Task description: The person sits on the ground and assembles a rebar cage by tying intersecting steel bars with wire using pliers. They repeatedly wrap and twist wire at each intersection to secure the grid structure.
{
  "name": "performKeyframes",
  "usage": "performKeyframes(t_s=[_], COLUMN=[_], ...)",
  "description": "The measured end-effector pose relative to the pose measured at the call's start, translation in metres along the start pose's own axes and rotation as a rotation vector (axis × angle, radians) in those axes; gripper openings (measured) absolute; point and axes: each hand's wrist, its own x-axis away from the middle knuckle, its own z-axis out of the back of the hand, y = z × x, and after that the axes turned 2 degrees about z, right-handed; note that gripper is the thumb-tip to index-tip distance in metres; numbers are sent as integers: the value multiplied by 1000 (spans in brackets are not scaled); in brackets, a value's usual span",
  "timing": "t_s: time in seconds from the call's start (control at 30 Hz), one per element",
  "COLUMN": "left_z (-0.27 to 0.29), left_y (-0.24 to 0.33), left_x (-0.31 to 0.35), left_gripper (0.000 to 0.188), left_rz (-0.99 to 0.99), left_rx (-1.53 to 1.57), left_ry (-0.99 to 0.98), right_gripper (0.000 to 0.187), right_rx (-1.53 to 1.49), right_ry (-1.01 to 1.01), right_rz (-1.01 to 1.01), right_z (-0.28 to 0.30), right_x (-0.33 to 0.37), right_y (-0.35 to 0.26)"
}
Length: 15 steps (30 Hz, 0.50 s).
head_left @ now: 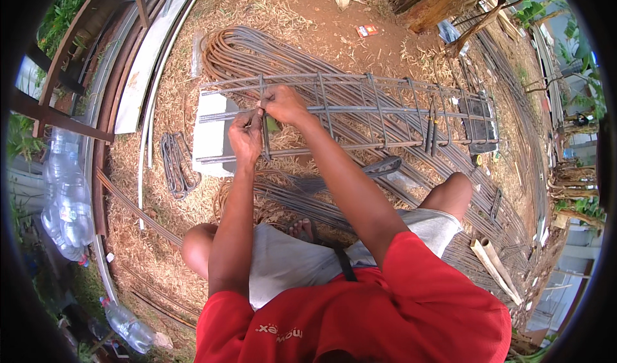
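In front of me lies a long rebar cage (pixel 402 111), its bars ringed by several steel stirrups. At its left end my left hand (pixel 246 135) is closed in a pinch beside the middle bars, against the first stirrup (pixel 265 135). My right hand (pixel 284 104) is closed just above and to the right, its fingers meeting the left hand's fingertips at the same stirrup. What the fingers hold is too small to make out. A white block (pixel 211 138) is under the cage's left end, and a dark block (pixel 479 120) under its right. Dark-handled pincers (pixel 431 131) hang on the cage.
Bent rebar bundles (pixel 241 45) run under the cage. Loose stirrups (pixel 177 165) lie left of the white block. Long pipes and boards (pixel 143 61) line the left side, with plastic bottles (pixel 67 192) beyond. A tree trunk (pixel 437 6) lies at the back.
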Motion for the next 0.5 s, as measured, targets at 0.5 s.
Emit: performKeyframes(t_s=[0.5], left_z=[-16], left_y=[2], left_x=[-10], left_gripper=[36], left_rz=[140], left_rx=[279], left_ry=[56], right_gripper=[22], right_rx=[377], right_ry=[57], right_rz=[288], right_z=[-10], right_x=[16], right_y=[-11])
